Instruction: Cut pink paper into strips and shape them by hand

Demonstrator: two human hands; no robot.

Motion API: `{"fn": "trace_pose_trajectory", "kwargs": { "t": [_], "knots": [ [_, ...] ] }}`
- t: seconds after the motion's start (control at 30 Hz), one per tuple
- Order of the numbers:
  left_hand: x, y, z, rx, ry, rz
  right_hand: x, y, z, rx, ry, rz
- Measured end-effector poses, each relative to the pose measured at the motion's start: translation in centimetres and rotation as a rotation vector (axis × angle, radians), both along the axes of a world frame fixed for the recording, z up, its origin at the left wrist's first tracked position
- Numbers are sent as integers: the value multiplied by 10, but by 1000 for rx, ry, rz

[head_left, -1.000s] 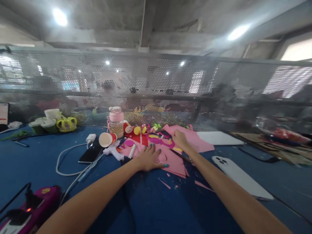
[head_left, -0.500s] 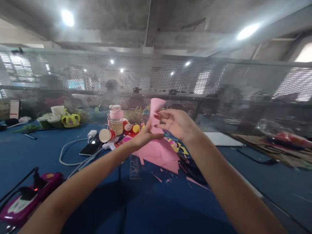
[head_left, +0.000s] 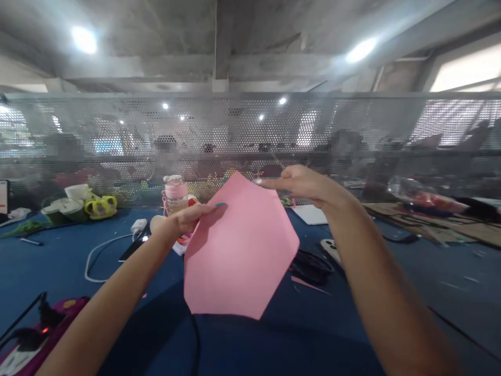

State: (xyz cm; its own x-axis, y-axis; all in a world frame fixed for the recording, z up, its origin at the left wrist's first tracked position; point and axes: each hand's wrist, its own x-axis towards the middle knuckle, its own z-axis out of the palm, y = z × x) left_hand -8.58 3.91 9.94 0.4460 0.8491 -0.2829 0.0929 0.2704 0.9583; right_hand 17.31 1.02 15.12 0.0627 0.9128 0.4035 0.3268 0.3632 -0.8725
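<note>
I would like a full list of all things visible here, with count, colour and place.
paper sheet: 1, pink, held up in the middle
bottle: 1, pink lid, behind the sheet, left
cable: 1, white, on the table, left
table: 1, blue, below everything
phone: 1, white, on the table, right of the sheet
mesh screen: 1, grey, behind the table
left hand: 1, grips the sheet's left edge
right hand: 1, fingers at the sheet's top
</note>
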Motion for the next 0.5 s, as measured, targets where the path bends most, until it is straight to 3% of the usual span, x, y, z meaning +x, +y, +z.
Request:
{"fn": "trace_pose_trajectory", "kwargs": {
  "t": [0.13,0.3,0.4,0.5],
  "knots": [
    [6,-4,-5,152,109,-99,-3,4,-10,-185,-254,229],
    [10,-10,5,508,692,-364,-17,3,-14,-255,-429,339],
    [16,-10,7,670,968,-470,-15,-4,-10,-225,-464,203],
    [23,-7,0,703,1181,-635,-9,-21,3,41,-478,-52]
  ]
}}
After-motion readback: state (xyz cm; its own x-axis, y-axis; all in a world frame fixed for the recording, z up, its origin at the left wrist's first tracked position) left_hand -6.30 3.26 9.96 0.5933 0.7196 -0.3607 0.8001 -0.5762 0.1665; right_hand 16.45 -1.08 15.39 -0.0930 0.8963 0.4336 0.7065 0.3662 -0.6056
